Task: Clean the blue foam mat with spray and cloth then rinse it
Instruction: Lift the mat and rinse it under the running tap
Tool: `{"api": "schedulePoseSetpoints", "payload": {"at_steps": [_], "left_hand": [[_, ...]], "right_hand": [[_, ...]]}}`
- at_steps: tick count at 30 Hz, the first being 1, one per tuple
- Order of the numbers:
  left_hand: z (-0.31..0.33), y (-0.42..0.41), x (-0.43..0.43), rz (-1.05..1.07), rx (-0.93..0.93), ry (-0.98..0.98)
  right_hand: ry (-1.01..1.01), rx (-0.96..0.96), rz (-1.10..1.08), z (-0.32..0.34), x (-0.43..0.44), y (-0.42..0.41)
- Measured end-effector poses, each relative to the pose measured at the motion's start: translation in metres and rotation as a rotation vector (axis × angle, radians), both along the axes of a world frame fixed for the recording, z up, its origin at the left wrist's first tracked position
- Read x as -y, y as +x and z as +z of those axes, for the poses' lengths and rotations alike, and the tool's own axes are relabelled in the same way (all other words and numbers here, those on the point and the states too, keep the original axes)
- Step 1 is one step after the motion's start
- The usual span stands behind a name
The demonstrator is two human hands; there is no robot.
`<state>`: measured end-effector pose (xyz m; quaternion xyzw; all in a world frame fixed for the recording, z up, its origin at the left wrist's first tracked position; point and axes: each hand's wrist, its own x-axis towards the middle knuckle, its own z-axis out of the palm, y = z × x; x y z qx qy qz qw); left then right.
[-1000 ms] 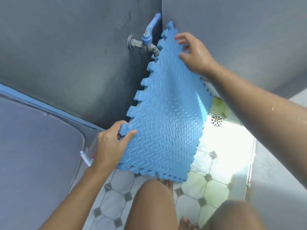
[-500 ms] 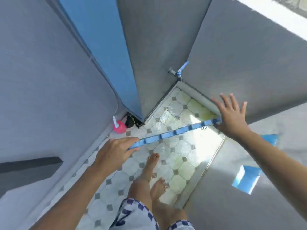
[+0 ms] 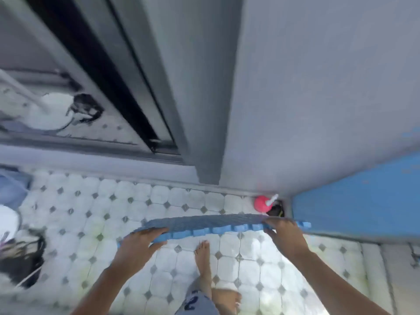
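1. Floor risk comes first: the tiles under the mat look wet and glossy, and a bare foot stands just below the mat, so a slip mid-carry seems the worst outcome.
2. Mat itself is held nearly flat and edge-on above the tiles, sagging between the hands; wet foam could flop or fold.
3. Left hand clamps the mat's left end, thumb beneath and fingers over the top; a wet pinch may slide.
4. Right hand closes over the mat's right end; its thumb is hidden.
5. Pink bottle stands just beyond the mat's right end, so a swing could topple it.
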<state>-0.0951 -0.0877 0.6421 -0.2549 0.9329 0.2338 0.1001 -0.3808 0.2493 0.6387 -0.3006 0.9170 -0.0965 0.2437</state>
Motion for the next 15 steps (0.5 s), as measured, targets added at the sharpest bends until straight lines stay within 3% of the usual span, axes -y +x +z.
{"api": "schedulePoseSetpoints", "payload": {"at_steps": [5,8,15], "left_hand": [[0.001,0.112,0.010,0.416,0.066,0.048],[-0.011,0.168,-0.014,0.593,-0.006,0.046],[-0.052,0.223,-0.099,0.965,0.046,-0.046]], "right_hand": [[0.044,-0.006,0.390,-0.001,0.141,0.016],[0.062,-0.004,0.586,-0.017,0.202,0.036],[0.189,-0.014,1.009,-0.067,0.281,0.092]]}}
